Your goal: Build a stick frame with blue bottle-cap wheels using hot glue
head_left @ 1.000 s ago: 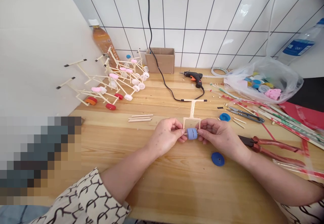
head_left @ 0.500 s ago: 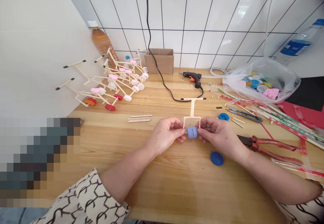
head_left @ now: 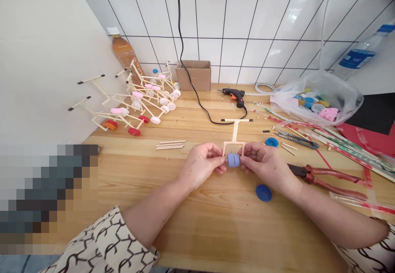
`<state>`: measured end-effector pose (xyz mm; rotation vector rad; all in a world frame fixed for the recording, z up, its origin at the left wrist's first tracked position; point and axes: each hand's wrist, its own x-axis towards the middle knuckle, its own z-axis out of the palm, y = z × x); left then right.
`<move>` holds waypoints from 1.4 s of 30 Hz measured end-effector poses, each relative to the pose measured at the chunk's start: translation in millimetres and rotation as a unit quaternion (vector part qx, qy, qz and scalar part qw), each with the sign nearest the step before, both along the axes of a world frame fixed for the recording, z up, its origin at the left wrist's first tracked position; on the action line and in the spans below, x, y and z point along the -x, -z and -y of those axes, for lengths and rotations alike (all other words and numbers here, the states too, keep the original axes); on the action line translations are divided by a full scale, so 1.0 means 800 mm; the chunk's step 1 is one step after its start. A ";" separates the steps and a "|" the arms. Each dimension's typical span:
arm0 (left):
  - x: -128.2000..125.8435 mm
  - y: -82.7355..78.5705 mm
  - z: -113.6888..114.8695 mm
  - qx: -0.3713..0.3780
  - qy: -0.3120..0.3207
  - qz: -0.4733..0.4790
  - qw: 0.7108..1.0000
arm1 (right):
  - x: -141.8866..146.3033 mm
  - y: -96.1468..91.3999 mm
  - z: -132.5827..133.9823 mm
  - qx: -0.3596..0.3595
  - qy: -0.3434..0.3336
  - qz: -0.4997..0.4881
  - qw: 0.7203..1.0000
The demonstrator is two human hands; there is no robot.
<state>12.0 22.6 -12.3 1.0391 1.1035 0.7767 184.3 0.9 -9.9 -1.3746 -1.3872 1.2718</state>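
Observation:
My left hand (head_left: 202, 164) and my right hand (head_left: 265, 164) meet at the middle of the wooden table (head_left: 216, 223). Both pinch a light blue bottle-cap wheel (head_left: 233, 160) from opposite sides, fingers closed. The wheel sits at the near end of a wooden stick frame (head_left: 235, 132) with a T-shaped handle that lies flat and points away from me. A dark blue cap (head_left: 264, 192) lies just below my right hand. Another blue cap (head_left: 272, 142) rests beyond my right hand.
Several finished stick carts (head_left: 135, 100) lean against the left wall beside an orange bottle (head_left: 125, 52). Loose sticks (head_left: 170, 144), a glue gun (head_left: 234, 95) with black cord, a cardboard box (head_left: 193, 75), scissors (head_left: 294, 139), red pliers (head_left: 330, 178) and a bag of caps (head_left: 317, 98) surround my hands.

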 end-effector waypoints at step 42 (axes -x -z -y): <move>-0.005 -0.003 0.001 0.034 -0.047 0.042 0.997 | 0.000 -0.002 -0.006 0.035 0.072 -0.126 0.989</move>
